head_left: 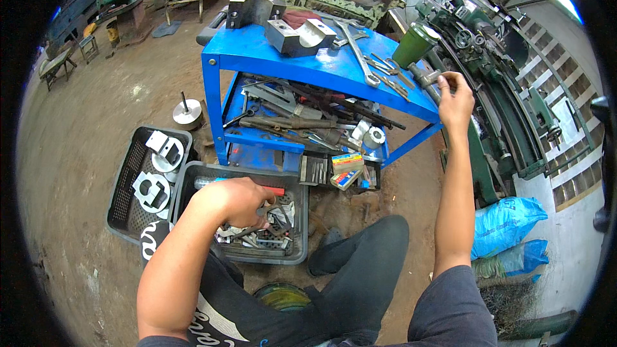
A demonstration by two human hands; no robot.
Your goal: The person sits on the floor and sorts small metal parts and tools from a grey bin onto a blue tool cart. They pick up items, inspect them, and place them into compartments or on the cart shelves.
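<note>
My left hand [239,203] reaches down into a dark plastic crate [299,238]. Its fingers are bent and spread apart over loose metal parts [273,234], and nothing shows held between them. A red bar-shaped piece [275,191] lies beside the fingers. At the right corner of the blue workbench [270,64], my right hand [455,99] is closed, thumb and fingertips gripping the head of a hammer [424,77]. A green cup-like container [416,44] stands just beyond it. Nearby on the bench lie a long wrench [361,58] and several small tools [389,77].
Two machined metal blocks [301,37] sit on the bench. The lower shelf is crowded with metal tools [289,122]. A second crate [119,202] holds pale metal parts [153,191]. Small boxes [347,162] stand by the shelf. At right are a lathe [495,77] and blue sacks [508,225].
</note>
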